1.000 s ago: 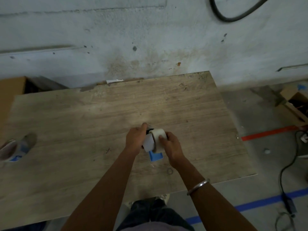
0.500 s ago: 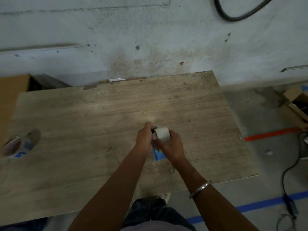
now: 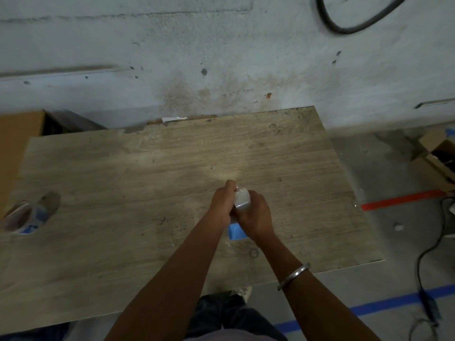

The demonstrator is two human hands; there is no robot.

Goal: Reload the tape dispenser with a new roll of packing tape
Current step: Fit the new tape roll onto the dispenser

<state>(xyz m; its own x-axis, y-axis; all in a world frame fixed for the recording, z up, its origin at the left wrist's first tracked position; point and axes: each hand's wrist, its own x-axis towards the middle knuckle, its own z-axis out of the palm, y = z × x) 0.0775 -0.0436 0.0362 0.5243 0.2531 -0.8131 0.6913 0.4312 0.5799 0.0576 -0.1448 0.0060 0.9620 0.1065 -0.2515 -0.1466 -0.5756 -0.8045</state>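
Head view: looks down on a wooden tabletop (image 3: 147, 193) set against a stained grey wall (image 3: 172, 45).
Left hand (image 3: 221, 205): fingers curled round the left side of the dispenser (image 3: 236, 233), thumb up near the top of the roll (image 3: 242, 200).
Right hand (image 3: 256, 217): fingers wrapped over the right side and front of the roll, holding it (a metal bangle (image 3: 293, 275) sits on this forearm).
Roll: pale, near-white packing tape, upright between both hands, just above the middle of the tabletop; only its top curve shows.
Dispenser: mostly hidden by the hands; a blue part shows below the wrists, close to the tabletop, though I cannot tell whether it touches.
Seating: I cannot tell whether the roll is fully on the dispenser.
Second roll (image 3: 23, 219): lies well apart at the left edge of the tabletop, with a blue label.
Floor (image 3: 384, 279): grey, with a red strip (image 3: 398, 201) to the right of the tabletop and a blue strip (image 3: 369, 307) nearer the person.
Cable (image 3: 429, 252): black, runs over the floor at far right.
Boxes: cardboard (image 3: 14, 148) at far left, another carton (image 3: 440, 161) at far right.
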